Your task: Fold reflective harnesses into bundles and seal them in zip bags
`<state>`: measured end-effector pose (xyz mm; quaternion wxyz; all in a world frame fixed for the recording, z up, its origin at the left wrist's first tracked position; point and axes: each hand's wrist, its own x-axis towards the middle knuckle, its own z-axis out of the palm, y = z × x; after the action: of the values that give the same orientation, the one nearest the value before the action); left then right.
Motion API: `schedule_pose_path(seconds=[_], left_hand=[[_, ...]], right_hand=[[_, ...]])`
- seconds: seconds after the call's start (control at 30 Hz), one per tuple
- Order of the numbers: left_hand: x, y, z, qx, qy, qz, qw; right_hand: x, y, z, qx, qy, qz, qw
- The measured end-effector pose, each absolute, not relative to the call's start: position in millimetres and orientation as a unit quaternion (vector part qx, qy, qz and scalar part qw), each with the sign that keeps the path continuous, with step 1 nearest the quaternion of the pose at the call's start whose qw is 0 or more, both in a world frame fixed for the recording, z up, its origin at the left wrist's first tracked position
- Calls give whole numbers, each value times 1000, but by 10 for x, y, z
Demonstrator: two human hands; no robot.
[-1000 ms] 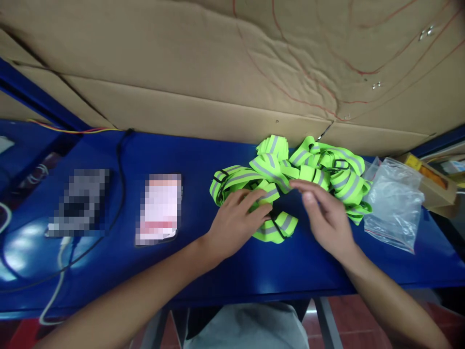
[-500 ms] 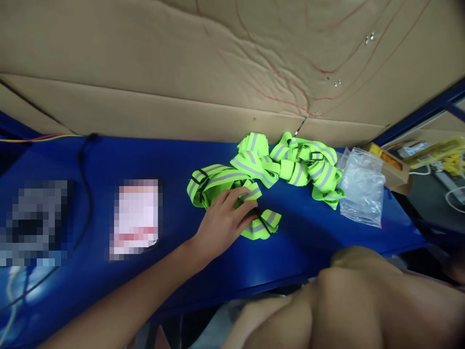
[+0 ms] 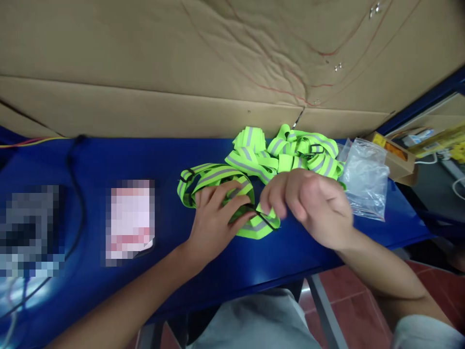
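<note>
A neon-green reflective strap [image 3: 214, 177] with grey stripes and black buckles lies loosely coiled on the blue tabletop. My left hand [image 3: 214, 218] is closed over the coil, its fingers curled into the bands and its thumb near a black strip. At the coil's right end hovers my right hand [image 3: 312, 203], fingers curled inward and slightly blurred. Its fingertips overlap the strap's edge in the picture; whether they touch it or hold anything is hidden. More green reflective straps [image 3: 250, 150] lie bundled just behind both hands.
Clear plastic bags [image 3: 365, 179] lie right of the straps, beside a small cardboard box [image 3: 394, 155]. To the left are a blurred-out pinkish rectangle [image 3: 130, 218], a dark blurred item [image 3: 31, 218] and a black cable [image 3: 74, 184]. A brown cardboard panel [image 3: 145, 111] stands behind the table.
My right arm, earlier large and blurred at the lower right, has reached forward so its hand is beside the strap coil. My left hand stays on the coil. The view has shifted slightly.
</note>
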<state>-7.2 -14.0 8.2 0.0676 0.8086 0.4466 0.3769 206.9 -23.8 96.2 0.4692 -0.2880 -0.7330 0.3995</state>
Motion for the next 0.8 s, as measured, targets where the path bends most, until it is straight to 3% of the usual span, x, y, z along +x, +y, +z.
schedule_pose_path(seconds=[0.13, 0.37, 0.53, 0.8], left_hand=[[-98, -105, 154, 792, 448, 408, 80], [-161, -35, 193, 812, 391, 428, 64], [-149, -53, 158, 816, 386, 410, 134], [-85, 5, 366, 805, 471, 360, 31]], right_hand=[[2054, 207, 593, -290, -822, 285, 397], [2124, 75, 277, -357, -838, 307, 277], [2191, 192, 293, -418, -722, 425, 350], [2280, 329, 419, -409, -731, 420, 348]])
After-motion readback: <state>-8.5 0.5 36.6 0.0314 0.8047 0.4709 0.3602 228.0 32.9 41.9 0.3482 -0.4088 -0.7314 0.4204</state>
